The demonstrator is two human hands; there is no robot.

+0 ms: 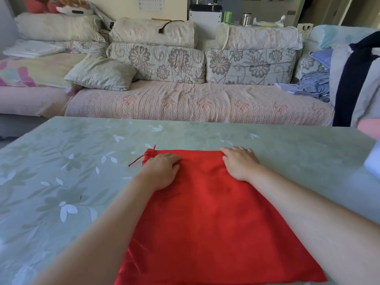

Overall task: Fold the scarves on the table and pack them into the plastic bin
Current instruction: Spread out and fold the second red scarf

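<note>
We had the red scarf [216,219] flat by the surface's [61,161] near edge. Our right hand [239,163] pressed its far corner, grip wide; our left hand [162,171] lay curled, grip unclear.

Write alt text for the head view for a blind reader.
A left hand and right hand rest near the far edge of a red scarf on a leaf-patterned green table; a floral sofa stands behind.

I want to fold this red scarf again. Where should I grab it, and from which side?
Probably pinch its two far corners, by the left hand and right hand, from above: the red scarf lies flat on the table, its far edge exposed.
</note>
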